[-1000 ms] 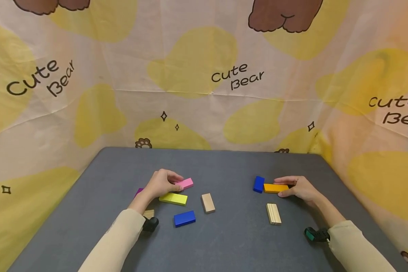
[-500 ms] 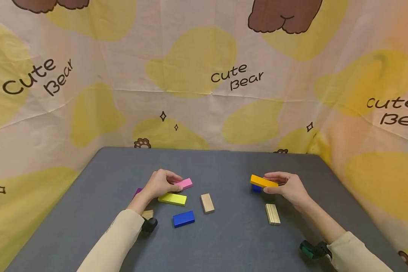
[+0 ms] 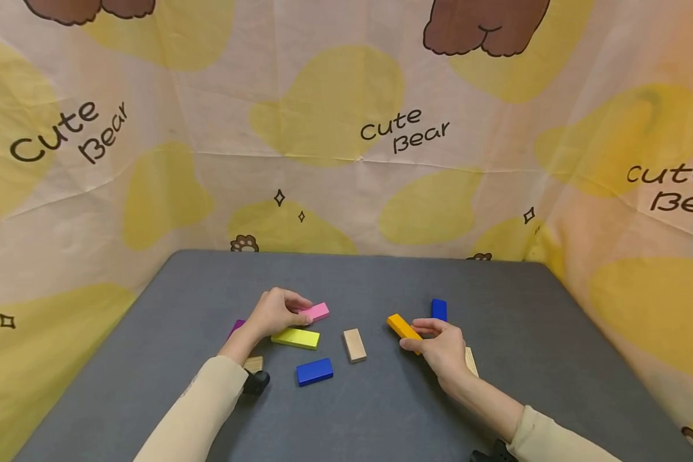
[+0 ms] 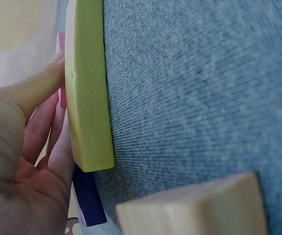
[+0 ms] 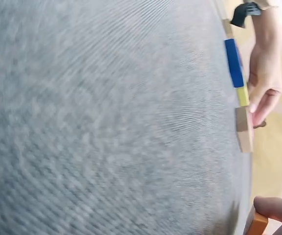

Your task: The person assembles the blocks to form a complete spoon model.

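Note:
My left hand [image 3: 275, 310] pinches a pink wooden block [image 3: 316, 312] between thumb and fingers, low over the table. Just in front of that hand lies a yellow-green block [image 3: 296, 338], which hides much of the pink one in the left wrist view. A purple block [image 3: 237, 326] is partly covered by the left wrist. My right hand [image 3: 442, 350] grips an orange block [image 3: 402, 328] by one end, its other end pointing up and left. The same orange block [image 5: 257, 224] shows at the bottom of the right wrist view.
On the grey table [image 3: 375, 417], a plain wood block [image 3: 355, 345] and a blue block [image 3: 314, 372] lie between the hands. Another blue block [image 3: 439, 309] sits behind the right hand. A striped wood block [image 3: 470, 361] is partly hidden by it. One more wood block [image 3: 254, 364] lies by the left wrist.
My right hand has lifted the orange block from beside the far blue block and carried it left, turning it. The left hand stays on the pink block.

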`<state>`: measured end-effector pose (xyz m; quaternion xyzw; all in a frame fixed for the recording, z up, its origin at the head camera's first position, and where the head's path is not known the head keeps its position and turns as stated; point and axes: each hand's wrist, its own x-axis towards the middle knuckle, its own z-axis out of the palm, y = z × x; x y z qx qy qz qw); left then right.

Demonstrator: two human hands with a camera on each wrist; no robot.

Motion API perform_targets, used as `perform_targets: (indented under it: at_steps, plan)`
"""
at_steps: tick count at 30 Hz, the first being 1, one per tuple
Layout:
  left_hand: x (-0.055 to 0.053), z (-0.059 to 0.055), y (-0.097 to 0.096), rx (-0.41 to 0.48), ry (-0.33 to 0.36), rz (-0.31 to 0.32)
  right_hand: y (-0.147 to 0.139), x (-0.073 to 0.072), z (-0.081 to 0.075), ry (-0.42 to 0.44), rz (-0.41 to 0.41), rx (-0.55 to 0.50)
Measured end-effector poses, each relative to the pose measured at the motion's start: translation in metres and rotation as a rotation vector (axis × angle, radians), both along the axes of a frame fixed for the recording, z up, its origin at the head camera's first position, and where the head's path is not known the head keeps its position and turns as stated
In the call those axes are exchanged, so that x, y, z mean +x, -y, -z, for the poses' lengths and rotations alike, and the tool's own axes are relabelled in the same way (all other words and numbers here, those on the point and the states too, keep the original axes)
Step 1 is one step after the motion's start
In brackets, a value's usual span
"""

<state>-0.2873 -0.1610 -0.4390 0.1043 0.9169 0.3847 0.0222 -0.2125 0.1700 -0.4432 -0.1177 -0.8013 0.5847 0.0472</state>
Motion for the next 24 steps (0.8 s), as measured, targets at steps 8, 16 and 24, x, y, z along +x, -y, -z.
perform_targets:
  at_steps: [8, 16, 24]
  plan:
    - [0.002, 0.002, 0.001, 0.005, 0.004, -0.001, 0.002, -0.003, 0.009, -0.002, 0.004, 0.073]
    - [0.002, 0.0, 0.002, 0.006, 0.015, -0.016, -0.006, -0.008, 0.002, 0.045, -0.16, 0.138]
    - [0.001, 0.0, -0.001, -0.003, 0.008, -0.014, -0.061, -0.042, -0.015, 0.043, -0.854, 0.137]
